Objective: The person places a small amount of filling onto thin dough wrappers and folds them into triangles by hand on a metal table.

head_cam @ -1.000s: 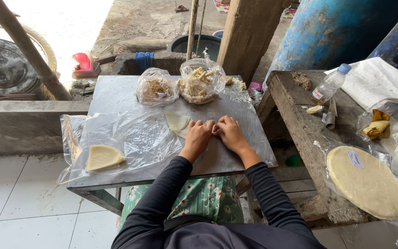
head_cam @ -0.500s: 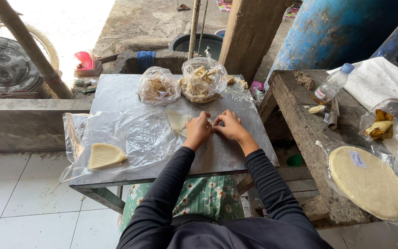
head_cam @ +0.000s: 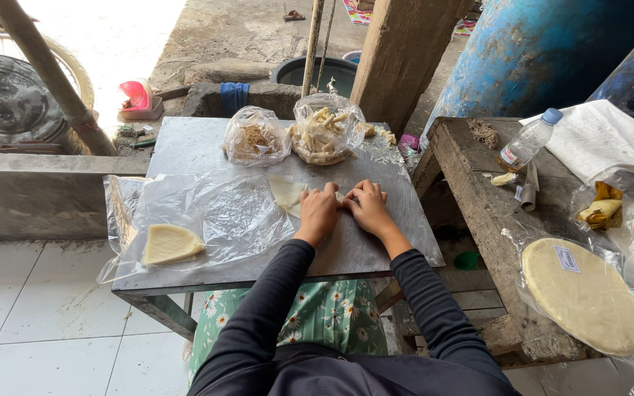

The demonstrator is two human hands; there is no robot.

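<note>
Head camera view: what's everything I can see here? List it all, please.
metal table: one, grey, centre
wrapper piece: one, pale, under both hands
clear plastic sheet: one, table's left half
folded wrappers: a few, cream, on the sheet
bag of rolled pieces: one, clear, table's far edge
bag of filling: one, clear, beside it
round wrapper stack: one, cream, wooden bench
water bottle: one, clear, blue cap, bench
left hand: on wrapper
right hand: on wrapper

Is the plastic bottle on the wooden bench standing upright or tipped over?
Tipped. The plastic bottle leans with its blue cap toward the white cloth, its base on the wooden bench.
</note>
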